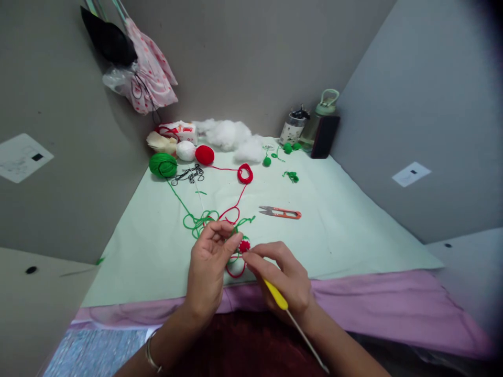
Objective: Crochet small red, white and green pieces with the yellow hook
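Note:
Between thumb and fingers, my left hand (pixel 212 256) pinches a small crochet piece (pixel 244 245) in red with some white and green. My right hand (pixel 281 272) is closed round a crochet hook (pixel 276 294) with a yellow handle; its metal shaft slants down toward my forearm. The hook's working tip is hidden at my fingers, close to the piece. A red yarn loop (pixel 236 275) hangs below the piece. Loose green yarn (pixel 196 222) lies tangled just beyond my left hand, and a green strand (pixel 247 220) sticks out above it.
Orange thread snips (pixel 281 212) lie beyond my right hand. Farther back are a green yarn ball (pixel 163 165), a red yarn ball (pixel 205 155), a red yarn ring (pixel 245 174), white stuffing (pixel 230 134), green crochet balls (pixel 267 161), a bottle (pixel 325 107) and a phone (pixel 325 137). Grey partitions enclose the table.

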### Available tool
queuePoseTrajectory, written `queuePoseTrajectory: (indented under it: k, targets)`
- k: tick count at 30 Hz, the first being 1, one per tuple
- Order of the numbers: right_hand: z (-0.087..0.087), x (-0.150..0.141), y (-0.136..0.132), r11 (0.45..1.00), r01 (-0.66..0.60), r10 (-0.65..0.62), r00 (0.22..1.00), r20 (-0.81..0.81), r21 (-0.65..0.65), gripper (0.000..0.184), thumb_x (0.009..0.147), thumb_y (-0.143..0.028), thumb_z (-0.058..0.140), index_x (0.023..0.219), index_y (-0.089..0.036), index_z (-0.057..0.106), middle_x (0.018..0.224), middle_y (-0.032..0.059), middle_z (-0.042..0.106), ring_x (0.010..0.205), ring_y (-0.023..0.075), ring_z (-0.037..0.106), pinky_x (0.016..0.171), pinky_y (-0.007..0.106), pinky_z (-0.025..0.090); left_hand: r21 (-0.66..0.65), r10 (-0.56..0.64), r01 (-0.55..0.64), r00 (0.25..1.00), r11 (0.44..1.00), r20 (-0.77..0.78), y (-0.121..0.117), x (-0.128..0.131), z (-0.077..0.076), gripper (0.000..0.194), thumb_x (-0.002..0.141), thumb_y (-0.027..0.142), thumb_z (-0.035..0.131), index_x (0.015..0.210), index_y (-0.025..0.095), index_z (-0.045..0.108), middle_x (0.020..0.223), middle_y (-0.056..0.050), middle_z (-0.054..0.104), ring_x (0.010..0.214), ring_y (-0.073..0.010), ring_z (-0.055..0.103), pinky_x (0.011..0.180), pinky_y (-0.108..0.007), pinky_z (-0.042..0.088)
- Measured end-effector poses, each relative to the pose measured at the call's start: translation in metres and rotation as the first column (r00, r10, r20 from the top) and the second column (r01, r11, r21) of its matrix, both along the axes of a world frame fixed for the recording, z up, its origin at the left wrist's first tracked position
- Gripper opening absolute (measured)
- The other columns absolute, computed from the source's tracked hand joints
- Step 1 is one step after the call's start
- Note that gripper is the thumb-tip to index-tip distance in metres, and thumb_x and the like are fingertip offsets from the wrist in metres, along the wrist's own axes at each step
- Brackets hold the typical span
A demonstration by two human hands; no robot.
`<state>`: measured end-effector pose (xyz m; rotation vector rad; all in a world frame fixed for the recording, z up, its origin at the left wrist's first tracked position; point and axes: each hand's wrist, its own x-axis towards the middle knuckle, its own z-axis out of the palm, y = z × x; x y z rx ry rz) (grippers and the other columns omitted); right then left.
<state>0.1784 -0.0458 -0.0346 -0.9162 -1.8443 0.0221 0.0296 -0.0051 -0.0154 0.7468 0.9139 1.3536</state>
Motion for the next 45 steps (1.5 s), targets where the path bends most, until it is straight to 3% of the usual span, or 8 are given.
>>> queuePoseTrajectory:
  k: [5,9,12,18,24,34,40,45]
  targets:
    - [-0.013,-0.002,0.003,0.998,0.047,-0.050,0.995,-0.085,-0.044,0.055,0.096,-0.005,0.063,0.144,-0.031,0.068,0.110,0.0103,0.078,0.096,0.0229,0.077,0.078,0.035,0.066,-0.088,-0.053,0.062,0.993,0.994,0.101,-0.001,-0.001,0.008,0.031,0.071,0.024,0.096,0.094,0.020,0.075,0.088,0.002,0.070,0.083,-0.0106,0.063,0.076,-0.018,0.053]
    - [-0.010,-0.008,0.005,0.990,0.087,-0.120,0.939,-0.324,-0.114,0.049,0.096,-0.003,0.065,0.130,-0.036,0.077,0.106,0.0073,0.076,0.091,0.0202,0.075,0.077,0.034,0.064,-0.147,-0.167,0.192,0.972,0.970,0.166,-0.005,-0.001,0.011,0.036,0.067,0.026,0.098,0.094,0.019,0.076,0.087,0.000,0.072,0.081,-0.0116,0.064,0.074,-0.020,0.055]
    - [-0.004,-0.009,0.007,0.980,0.027,-0.120,0.873,-0.473,-0.199,0.035,0.097,-0.007,0.068,0.116,-0.033,0.082,0.100,0.0063,0.075,0.089,0.0196,0.074,0.075,0.033,0.063,-0.168,-0.230,0.266,0.951,0.949,0.205,-0.007,0.000,0.011,0.037,0.067,0.027,0.099,0.094,0.018,0.077,0.088,-0.001,0.075,0.081,-0.0130,0.067,0.076,-0.024,0.059]
    - [-0.003,-0.005,0.015,0.951,-0.112,-0.111,0.746,-0.657,-0.288,0.017,0.098,-0.017,0.070,0.097,-0.028,0.084,0.090,0.0037,0.075,0.085,0.0191,0.071,0.074,0.033,0.059,-0.164,-0.222,0.253,0.956,0.953,0.190,-0.005,0.001,0.013,0.035,0.071,0.037,0.097,0.086,0.018,0.071,0.075,0.001,0.071,0.069,-0.0136,0.068,0.062,-0.023,0.056]
    - [-0.006,-0.003,0.019,0.928,-0.256,-0.043,0.647,-0.761,-0.270,0.016,0.099,-0.019,0.069,0.096,-0.028,0.082,0.084,0.0012,0.072,0.077,0.0171,0.067,0.070,0.032,0.056,-0.098,-0.141,0.145,0.989,0.985,0.051,-0.005,-0.002,0.010,0.035,0.076,0.039,0.093,0.084,0.020,0.065,0.062,0.008,0.056,0.049,-0.0067,0.048,0.049,-0.019,0.043]
    - [0.002,0.000,0.017,0.931,-0.254,-0.020,0.682,-0.731,-0.262,0.014,0.099,-0.022,0.069,0.097,-0.027,0.082,0.091,0.0034,0.073,0.076,0.0174,0.069,0.068,0.033,0.059,0.009,-0.199,0.201,0.976,0.980,-0.083,-0.001,-0.010,-0.002,0.020,0.087,0.034,0.085,0.087,0.020,0.071,0.069,0.006,0.057,0.046,-0.0033,0.035,0.045,-0.018,0.030]
    - [0.003,-0.001,0.017,0.935,-0.222,-0.032,0.720,-0.693,-0.275,0.014,0.099,-0.022,0.070,0.098,-0.027,0.083,0.090,0.0044,0.075,0.081,0.0191,0.071,0.069,0.033,0.059,0.038,-0.237,0.244,0.962,0.969,-0.136,-0.001,-0.012,-0.004,0.017,0.087,0.035,0.085,0.087,0.021,0.075,0.075,0.002,0.063,0.059,-0.0086,0.047,0.054,-0.019,0.038]
    - [0.007,-0.002,0.015,0.949,-0.201,-0.014,0.745,-0.667,-0.244,0.014,0.098,-0.021,0.072,0.099,-0.028,0.084,0.088,0.0037,0.075,0.081,0.0190,0.070,0.070,0.032,0.057,0.031,-0.239,0.245,0.963,0.969,-0.128,-0.001,-0.013,-0.004,0.020,0.085,0.036,0.087,0.084,0.021,0.074,0.073,0.003,0.063,0.057,-0.0082,0.046,0.053,-0.019,0.036]
